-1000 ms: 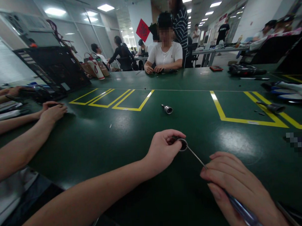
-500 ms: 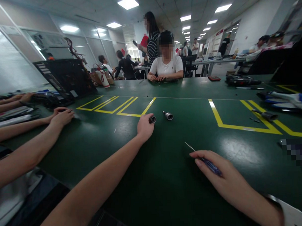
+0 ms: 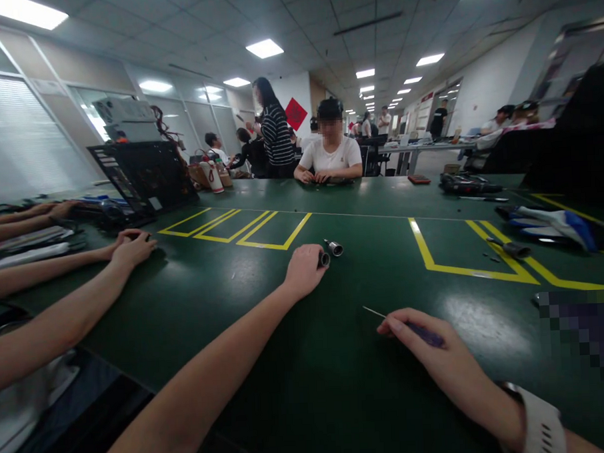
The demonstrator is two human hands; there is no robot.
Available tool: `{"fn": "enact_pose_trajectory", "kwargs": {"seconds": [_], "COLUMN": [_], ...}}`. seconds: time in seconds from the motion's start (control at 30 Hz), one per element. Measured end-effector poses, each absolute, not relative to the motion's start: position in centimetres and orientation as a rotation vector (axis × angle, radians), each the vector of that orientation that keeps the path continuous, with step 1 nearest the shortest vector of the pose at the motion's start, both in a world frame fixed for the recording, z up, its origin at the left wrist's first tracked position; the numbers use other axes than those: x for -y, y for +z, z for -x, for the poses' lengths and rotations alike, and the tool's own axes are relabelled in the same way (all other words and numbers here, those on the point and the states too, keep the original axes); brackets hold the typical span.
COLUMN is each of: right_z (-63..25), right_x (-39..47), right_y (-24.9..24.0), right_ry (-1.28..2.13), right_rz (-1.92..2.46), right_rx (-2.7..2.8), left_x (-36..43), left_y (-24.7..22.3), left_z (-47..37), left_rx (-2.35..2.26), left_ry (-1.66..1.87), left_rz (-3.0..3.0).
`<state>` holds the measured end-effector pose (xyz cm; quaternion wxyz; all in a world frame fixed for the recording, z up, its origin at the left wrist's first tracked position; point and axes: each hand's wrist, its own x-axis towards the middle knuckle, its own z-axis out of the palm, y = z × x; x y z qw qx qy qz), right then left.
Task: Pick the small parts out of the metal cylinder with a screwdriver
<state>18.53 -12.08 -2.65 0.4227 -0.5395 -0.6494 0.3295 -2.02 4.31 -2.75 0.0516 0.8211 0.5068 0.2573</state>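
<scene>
My left hand (image 3: 304, 270) rests on the green table, fingers wrapped around a dark, hollow-ended metal socket (image 3: 324, 259) whose opening faces me. Just beyond it lies a second silver socket bit (image 3: 336, 248) with a thin shank; whether my fingers touch it I cannot tell. Nearer to me, my right hand (image 3: 419, 335) grips a small screwdriver (image 3: 429, 335) by its purple-blue handle. Its slim metal shaft points left and slightly away from me, with the tip apart from both sockets.
Yellow tape (image 3: 484, 274) marks boxes on the table (image 3: 268, 361). At right lie another socket bit (image 3: 516, 249), small dark bits, blue-white gloves (image 3: 557, 225) and a power tool (image 3: 467, 182). A neighbour's hands (image 3: 133, 248) work at left; another person (image 3: 330, 155) sits opposite.
My view has tilted upward. My left hand has moved right, bringing its socket close to the loose one. My right hand still holds the screwdriver, turned slightly.
</scene>
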Motion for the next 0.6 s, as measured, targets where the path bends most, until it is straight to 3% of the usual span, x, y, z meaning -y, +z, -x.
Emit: {"fn": "enact_pose_trajectory", "kwargs": {"seconds": [0.27, 0.6], "right_z": [-19.5, -20.1], "right_x": [10.7, 10.5], "right_y": [-3.0, -2.9], "right_ry": [1.202, 1.271], "right_rz": [0.927, 0.857], "right_rx": [0.817, 0.776], "left_x": [0.9, 0.9], "left_y": [-3.8, -4.4], "left_z": [-3.3, -5.1], "left_rx": [-1.007, -0.904], "left_ry": [0.74, 0.683], "left_rz": [-2.363, -2.39]}}
